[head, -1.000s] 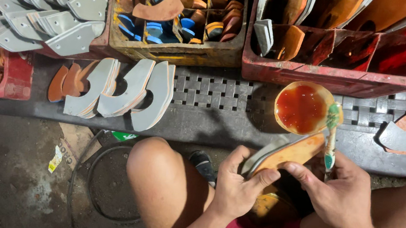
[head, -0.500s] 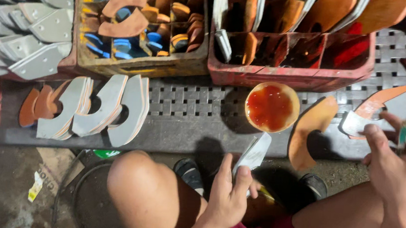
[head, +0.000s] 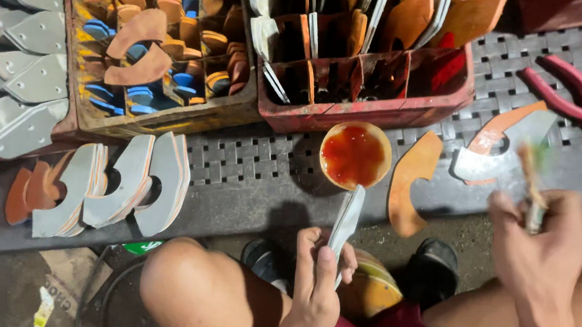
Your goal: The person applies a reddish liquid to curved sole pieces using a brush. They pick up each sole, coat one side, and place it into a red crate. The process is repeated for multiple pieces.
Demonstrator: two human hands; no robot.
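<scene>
My left hand [head: 319, 285] grips a grey shoe-sole piece [head: 346, 223] edge-on, held upright just below a small bowl of red glue [head: 354, 154]. My right hand [head: 544, 242] is blurred and holds a thin brush [head: 529, 179] upright at the right. An orange curved sole piece [head: 410, 181] lies on the grey woven bench beside the bowl. A grey and orange piece [head: 502, 143] lies just beyond the brush tip.
A red crate [head: 366, 107] and a wooden crate [head: 154, 120] hold several sole pieces at the back. Stacked grey pieces [head: 117, 187] lie at the left. Pink pliers [head: 564, 86] rest at the far right. My bare knees and a black shoe [head: 435, 267] are below.
The orange piece has left my hands and now lies on the bench. My right hand with the brush swung right, then drew back down. My left hand keeps the grey piece upright.
</scene>
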